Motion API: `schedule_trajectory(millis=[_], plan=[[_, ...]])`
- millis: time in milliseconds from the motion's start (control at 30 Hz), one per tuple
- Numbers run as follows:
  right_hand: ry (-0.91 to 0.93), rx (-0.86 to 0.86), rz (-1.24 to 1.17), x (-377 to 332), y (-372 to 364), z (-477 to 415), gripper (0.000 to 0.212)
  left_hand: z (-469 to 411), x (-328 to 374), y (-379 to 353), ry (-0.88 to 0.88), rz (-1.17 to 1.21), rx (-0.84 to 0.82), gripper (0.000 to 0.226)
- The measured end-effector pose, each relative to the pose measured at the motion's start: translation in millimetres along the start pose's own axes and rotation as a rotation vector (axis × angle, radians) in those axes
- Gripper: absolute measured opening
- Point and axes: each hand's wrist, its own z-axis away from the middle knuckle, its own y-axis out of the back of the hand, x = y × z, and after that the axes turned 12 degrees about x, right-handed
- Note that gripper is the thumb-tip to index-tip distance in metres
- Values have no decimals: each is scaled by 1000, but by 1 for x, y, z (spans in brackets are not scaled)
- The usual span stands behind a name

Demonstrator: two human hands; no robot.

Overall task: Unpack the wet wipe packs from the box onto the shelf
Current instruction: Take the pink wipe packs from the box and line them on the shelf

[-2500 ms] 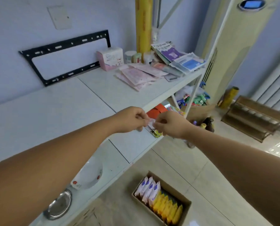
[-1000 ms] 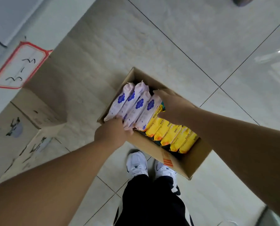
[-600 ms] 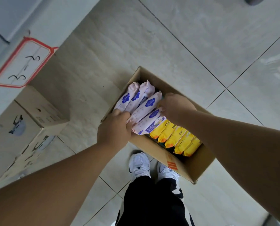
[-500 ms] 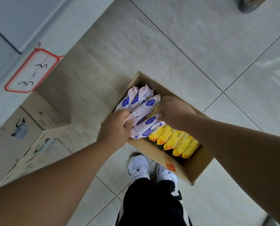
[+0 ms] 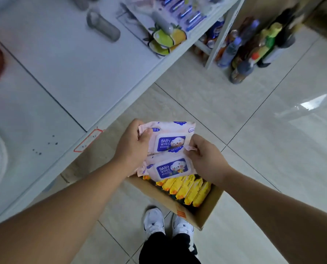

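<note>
Baby-wipe packs (image 5: 169, 149), pink, clamped between our left hand (image 5: 133, 147) & right hand (image 5: 204, 159) above the cardboard box (image 5: 195, 216). We pinch both ends so none slips en route to the white shelf (image 5: 73, 60).

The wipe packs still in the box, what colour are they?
Yellow wipe packs, orange at the ends, in the cardboard box; head view.

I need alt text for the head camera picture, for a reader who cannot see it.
Two bare hands, left hand and right hand, lift pink baby wipe packs above a brown cardboard box holding yellow wipe packs on a tiled floor, beside a white shelf.
</note>
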Motion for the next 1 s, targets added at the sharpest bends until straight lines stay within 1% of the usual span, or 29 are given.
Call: schedule_trajectory(millis=[100, 167, 300, 500, 600, 700, 800, 900, 1000], plan=[[10, 76, -113, -44, 57, 26, 22, 8, 70, 35, -62, 26, -7, 19], [30, 125, -144, -78, 95, 46, 25, 20, 119, 64, -98, 60, 1, 19], [101, 182, -206, -156, 167, 84, 24, 52, 212, 131, -200, 84, 60, 23], [339, 273, -305, -299, 264, 141, 28, 99, 333, 264, -321, 141, 191, 23], [456, 257, -344, -370, 296, 167, 29, 120, 378, 334, -372, 180, 262, 22], [559, 250, -389, -431, 311, 189, 31, 142, 408, 398, -398, 207, 340, 22], [626, 167, -453, -485, 309, 209, 29, 167, 416, 456, -379, 232, 457, 21], [659, 88, -480, -529, 283, 227, 29, 191, 399, 506, -328, 263, 567, 20], [683, -14, -479, -565, 242, 244, 28, 215, 367, 552, -273, 296, 667, 19]])
